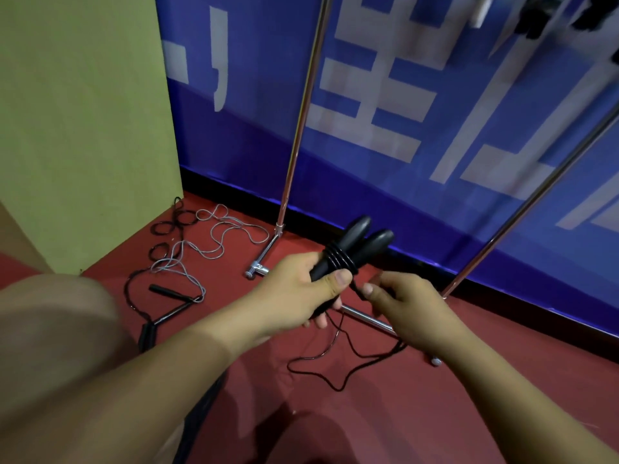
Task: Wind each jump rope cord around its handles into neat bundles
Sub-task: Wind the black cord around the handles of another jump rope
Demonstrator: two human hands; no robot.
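Red floor (435,413) — blue banner wall (435,78), green panel (83,112).

Left hand (294,293) fingers curled gripping; right hand (407,304) pinching.

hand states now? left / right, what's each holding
Left hand: grips the two black handles held together, a few cord turns around them.
Right hand: pinches the black cord beside the handles.

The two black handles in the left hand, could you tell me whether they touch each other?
Touching. The head view shows the handles pressed side by side in the left hand, bound by cord wraps with no gap there.
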